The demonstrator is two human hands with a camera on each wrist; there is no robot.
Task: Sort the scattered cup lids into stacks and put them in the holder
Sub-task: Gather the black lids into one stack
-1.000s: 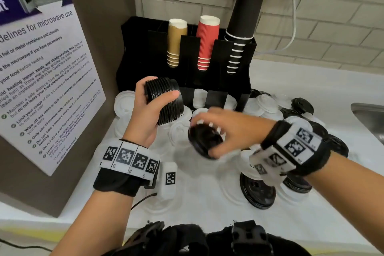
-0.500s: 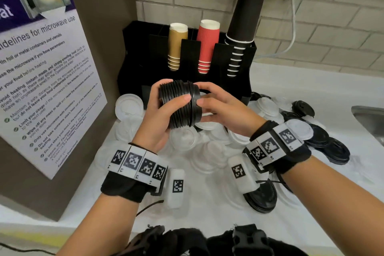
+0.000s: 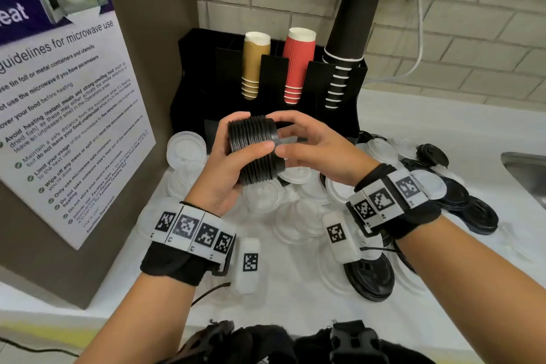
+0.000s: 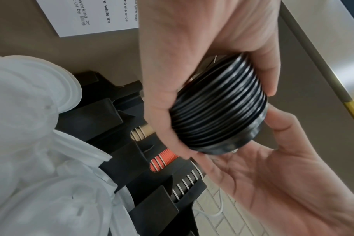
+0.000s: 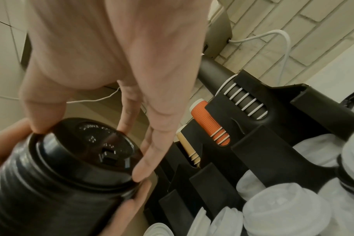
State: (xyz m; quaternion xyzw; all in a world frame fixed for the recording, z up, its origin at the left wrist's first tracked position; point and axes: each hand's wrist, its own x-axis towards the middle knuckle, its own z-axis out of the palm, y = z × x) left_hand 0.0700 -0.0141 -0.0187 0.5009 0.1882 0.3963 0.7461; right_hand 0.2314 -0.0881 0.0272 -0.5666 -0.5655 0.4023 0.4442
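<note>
We grip the stack of black lids [image 3: 254, 151] sideways in our left hand [image 3: 224, 168], its axis level, just before the holder [image 3: 336, 89], while our right hand [image 3: 316, 148] pinches the end lid's rim.

My left hand [image 3: 227, 162] wraps thumb and fingers round the stack of black lids [image 3: 254, 151], held sideways. My right hand [image 3: 313, 148] meets the stack's end, fingertips on the outermost lid's rim.
</note>
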